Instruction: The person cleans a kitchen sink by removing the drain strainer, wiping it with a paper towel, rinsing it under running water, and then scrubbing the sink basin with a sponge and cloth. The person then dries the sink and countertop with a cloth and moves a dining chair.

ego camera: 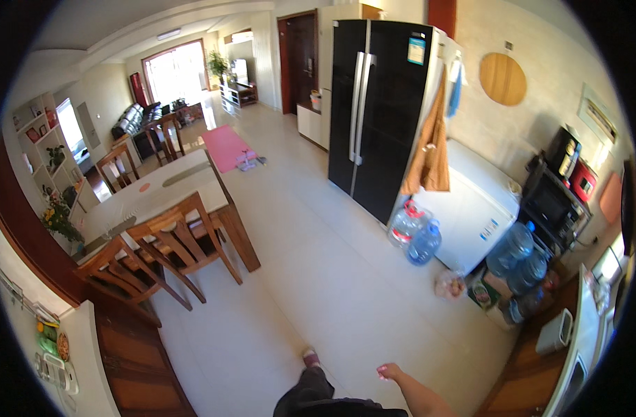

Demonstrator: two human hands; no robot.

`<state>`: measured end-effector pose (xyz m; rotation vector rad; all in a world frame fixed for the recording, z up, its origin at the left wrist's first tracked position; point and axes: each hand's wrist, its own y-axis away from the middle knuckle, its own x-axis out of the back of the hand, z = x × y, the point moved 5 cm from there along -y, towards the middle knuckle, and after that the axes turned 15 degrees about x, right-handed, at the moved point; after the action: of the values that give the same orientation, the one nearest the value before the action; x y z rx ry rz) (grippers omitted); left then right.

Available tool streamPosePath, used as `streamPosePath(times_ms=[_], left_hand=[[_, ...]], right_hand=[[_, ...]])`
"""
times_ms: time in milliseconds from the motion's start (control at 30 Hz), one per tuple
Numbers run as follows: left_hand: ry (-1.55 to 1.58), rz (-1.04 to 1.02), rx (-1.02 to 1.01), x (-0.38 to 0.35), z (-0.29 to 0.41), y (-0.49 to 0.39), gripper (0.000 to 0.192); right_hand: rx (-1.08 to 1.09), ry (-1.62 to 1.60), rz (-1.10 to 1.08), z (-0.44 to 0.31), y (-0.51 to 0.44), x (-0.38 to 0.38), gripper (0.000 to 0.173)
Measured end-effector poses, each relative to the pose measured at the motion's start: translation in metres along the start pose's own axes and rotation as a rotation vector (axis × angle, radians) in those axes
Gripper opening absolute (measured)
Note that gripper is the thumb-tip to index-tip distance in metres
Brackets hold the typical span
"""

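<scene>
My right hand (388, 371) hangs over the pale tiled floor (344, 313) at the bottom of the view. Its fingers are curled in, and I see nothing held in them. My left hand is out of view. A foot in a dark red slipper (310, 358) reaches forward below a dark trouser leg. Ahead stands a black double-door refrigerator (386, 114) with long silver handles, both doors closed. To its right is a white chest freezer (464, 208). A brown apron or cloth (431, 151) hangs on the refrigerator's side.
Wooden chairs (180, 240) surround a white-topped dining table (164, 180). Large water bottles (424, 244) and a bag of round produce (450, 285) stand by the freezer. Counters flank me, the left one (91, 354) with wooden cabinets. A pink mat (229, 146) lies farther off.
</scene>
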<state>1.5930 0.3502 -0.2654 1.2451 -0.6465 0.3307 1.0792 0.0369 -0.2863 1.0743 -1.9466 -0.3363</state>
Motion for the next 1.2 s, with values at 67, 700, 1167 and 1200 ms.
streamPosePath(times_ms=[67, 700, 1167, 1200], left_hand=[[0.065, 0.033, 0.007, 0.037, 0.031, -0.035, 0.030], [0.316, 0.189, -0.252, 0.240, 0.374, -0.097, 0.028], [-0.158, 0.007, 0.355, -0.027, 0.169, -0.020, 0.029], [-0.235, -0.049, 0.272, -0.035, 0.181, -0.020, 0.030]], right_hand=[[0.008, 0.232, -0.069, -0.029, -0.033, 0.027, 0.022], [-0.064, -0.581, 0.131, -0.038, -0.278, 0.320, 0.014], [0.481, -0.115, -0.196, -0.245, -0.464, 0.430, 0.016], [0.517, -0.089, -0.210, -0.264, -0.469, 0.427, 0.015]])
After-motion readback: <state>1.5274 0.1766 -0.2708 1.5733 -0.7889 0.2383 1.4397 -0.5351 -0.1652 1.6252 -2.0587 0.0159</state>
